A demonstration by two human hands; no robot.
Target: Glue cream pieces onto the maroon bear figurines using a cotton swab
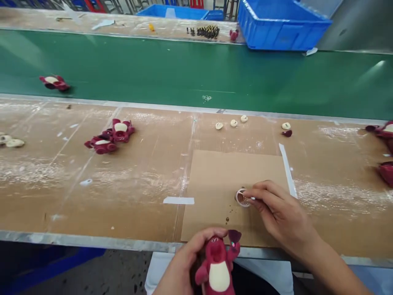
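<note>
My left hand (196,250) is closed around a magenta bear toy (219,276) with a cream belly, held upright at the table's front edge. A hollow shows in its face where the muzzle would sit, and a dark red cupped piece (234,236) is by its raised arm. My right hand (281,209) pinches its thumb and fingers together over the rim of a small clear cup (241,198). What the fingertips hold is too small to name. The cup stands on a cardboard sheet (215,176), with brown drops (227,219) beside it.
Several cream muzzle pieces (233,123) lie behind the cardboard. Bear toys (121,130) rest on the table to the left, and others (387,172) at the right edge. Another bear (54,82) lies on the green belt (153,73). A blue crate (276,30) stands beyond it.
</note>
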